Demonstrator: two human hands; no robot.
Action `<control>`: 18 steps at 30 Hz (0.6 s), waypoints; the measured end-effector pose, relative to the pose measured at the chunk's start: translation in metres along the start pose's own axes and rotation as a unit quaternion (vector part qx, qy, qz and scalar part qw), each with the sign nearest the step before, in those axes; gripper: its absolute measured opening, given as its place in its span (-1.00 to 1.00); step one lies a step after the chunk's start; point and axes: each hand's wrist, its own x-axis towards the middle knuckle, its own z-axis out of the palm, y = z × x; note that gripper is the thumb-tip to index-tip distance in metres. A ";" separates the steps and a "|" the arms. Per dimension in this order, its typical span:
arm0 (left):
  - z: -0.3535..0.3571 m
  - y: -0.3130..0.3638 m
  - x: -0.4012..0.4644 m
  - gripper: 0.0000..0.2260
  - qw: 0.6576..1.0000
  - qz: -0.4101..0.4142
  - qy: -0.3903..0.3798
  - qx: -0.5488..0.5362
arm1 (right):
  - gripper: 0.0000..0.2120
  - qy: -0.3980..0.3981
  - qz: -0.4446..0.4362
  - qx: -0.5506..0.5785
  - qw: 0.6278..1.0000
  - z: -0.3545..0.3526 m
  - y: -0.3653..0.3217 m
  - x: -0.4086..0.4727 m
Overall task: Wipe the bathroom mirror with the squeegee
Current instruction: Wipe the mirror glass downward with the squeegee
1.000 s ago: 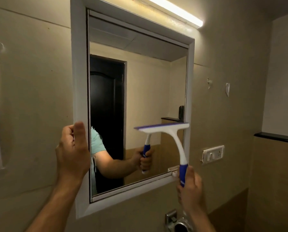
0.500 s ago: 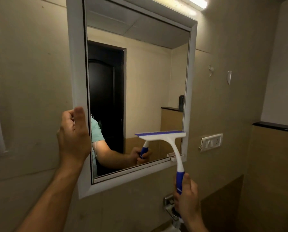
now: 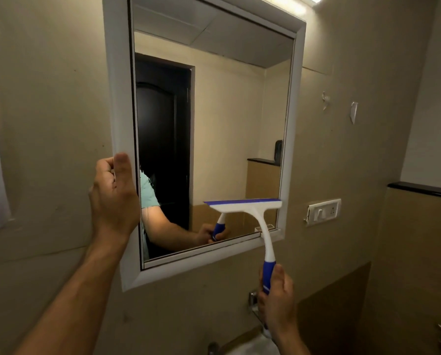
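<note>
— Head view, squeegee first: where?
— Low on the mirror, near the bottom right corner. Blue blade edge level, pressed to the glass, right end by the white frame. White neck curving down past the lower frame rail to a blue grip.
— Held how?
— Right hand clenched round the blue grip, below the mirror, thumb up along the handle.
— And the other?
— Left hand gripping the frame's left edge, thumb on the front face, fingers wrapped behind.
— Round about?
— Beige wall; switch plate right of the mirror; dark ledge further right; strip light above; tap just beside the right hand.
</note>
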 end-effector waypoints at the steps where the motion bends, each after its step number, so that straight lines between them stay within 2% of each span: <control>1: -0.002 -0.001 -0.002 -0.71 1.000 -0.001 -0.001 0.006 | -0.55 0.000 0.000 -0.003 1.000 -0.001 0.000 -0.004; 8: -0.001 -0.001 0.002 -0.60 1.000 0.007 0.004 0.007 | -0.54 -0.010 -0.102 0.007 0.995 0.007 -0.067 0.014; 11: 0.002 0.006 0.002 -0.59 1.000 0.011 0.002 0.003 | -0.54 -0.014 -0.074 0.022 0.997 0.007 -0.068 0.022; 18: 0.002 0.004 0.002 -0.63 1.000 -0.002 0.017 0.001 | -0.51 -0.019 -0.012 0.010 1.000 0.002 -0.011 0.004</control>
